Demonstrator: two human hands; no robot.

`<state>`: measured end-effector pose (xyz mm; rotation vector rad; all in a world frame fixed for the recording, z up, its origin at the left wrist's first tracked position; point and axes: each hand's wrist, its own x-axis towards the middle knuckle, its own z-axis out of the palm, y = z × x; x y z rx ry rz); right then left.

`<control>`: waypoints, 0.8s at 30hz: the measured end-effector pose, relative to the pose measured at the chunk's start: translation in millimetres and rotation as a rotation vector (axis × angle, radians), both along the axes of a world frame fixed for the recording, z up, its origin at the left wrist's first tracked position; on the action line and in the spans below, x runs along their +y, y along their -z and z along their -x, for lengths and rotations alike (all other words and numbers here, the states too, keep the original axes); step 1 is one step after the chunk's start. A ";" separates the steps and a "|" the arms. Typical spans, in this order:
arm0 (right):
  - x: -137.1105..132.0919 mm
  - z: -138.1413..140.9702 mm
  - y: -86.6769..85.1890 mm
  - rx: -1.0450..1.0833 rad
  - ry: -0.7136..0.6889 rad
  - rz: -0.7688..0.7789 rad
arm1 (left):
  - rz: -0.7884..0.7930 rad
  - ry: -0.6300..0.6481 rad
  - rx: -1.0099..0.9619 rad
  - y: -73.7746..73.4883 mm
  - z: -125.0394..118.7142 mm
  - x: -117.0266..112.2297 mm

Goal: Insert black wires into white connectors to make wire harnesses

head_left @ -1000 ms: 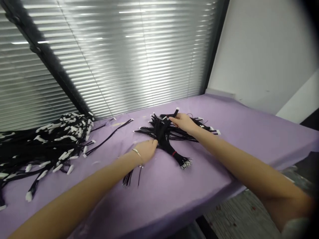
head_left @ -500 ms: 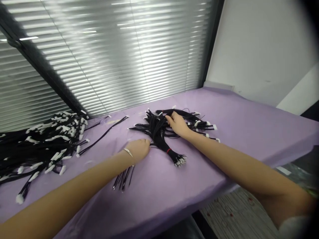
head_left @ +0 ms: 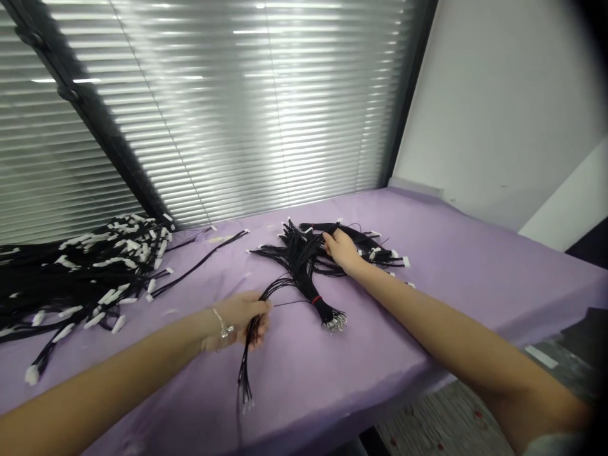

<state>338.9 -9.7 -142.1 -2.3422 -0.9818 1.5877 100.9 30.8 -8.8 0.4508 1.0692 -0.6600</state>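
My left hand (head_left: 249,313), with a bracelet at its wrist, is closed round a thin bunch of black wires (head_left: 244,373) whose metal-tipped ends hang down toward the table front. The other end of the bunch runs up into a larger heap of black cables (head_left: 299,253). My right hand (head_left: 342,250) is pinched on black wires at the right side of that heap; exactly which strands is hidden by the fingers. A red tie (head_left: 316,299) binds one bundle, and its bare metal terminals (head_left: 336,322) fan out below. White connectors (head_left: 403,261) show at the heap's right ends.
A big pile of black cables with white connectors (head_left: 114,263) lies at the left. A single cable (head_left: 202,261) lies between the piles. The purple-covered table (head_left: 475,259) meets window blinds (head_left: 237,126) at the back and a white wall at the right.
My left hand has turned over and shifted left and toward me, drawing the thin bunch of wires away from the heap. My right hand stays on the heap.
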 end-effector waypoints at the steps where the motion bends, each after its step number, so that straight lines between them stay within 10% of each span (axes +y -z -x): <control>1: 1.4 0.0 -1.9 -0.003 -0.006 0.018 | 0.015 -0.052 0.024 -5.3 4.0 -0.9; 6: 19.2 -8.1 -33.3 -0.104 -0.119 0.064 | 0.139 -0.232 0.061 -25.0 36.6 -1.9; 10: 35.9 14.2 -99.1 -0.208 -0.311 -0.005 | 0.068 -0.295 0.014 -28.7 60.4 -7.2; 15: 21.6 96.2 -170.5 0.300 -1.077 -0.507 | 0.021 -0.309 -0.025 -38.4 55.5 -29.0; 20: 10.9 131.2 -162.7 0.499 -1.344 -0.291 | 0.018 -0.217 -0.086 -49.5 60.8 -33.4; 24: 10.4 132.3 -148.3 0.475 -1.317 -0.285 | -0.459 0.123 0.049 -20.6 115.5 4.3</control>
